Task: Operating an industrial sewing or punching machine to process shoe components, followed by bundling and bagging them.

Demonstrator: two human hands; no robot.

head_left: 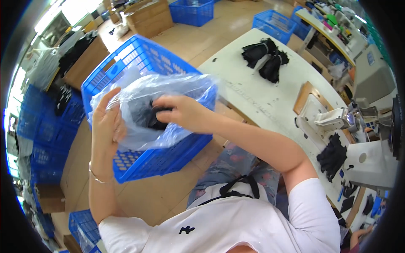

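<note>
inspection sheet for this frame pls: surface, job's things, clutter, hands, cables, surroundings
Surface: white worktable at the person's right, lightly marked.
Job's things: clear plastic bag held over a blue crate; dark fabric piece inside the bag.
Clutter: two black fabric bundles on the far table end; a black piece beside the sewing machine.
Hands: left hand grips the bag's side; right hand is closed on the dark fabric piece.
Cables: nothing seen.
Surroundings: stacked blue crates at left, cardboard boxes beyond, tan floor.
</note>
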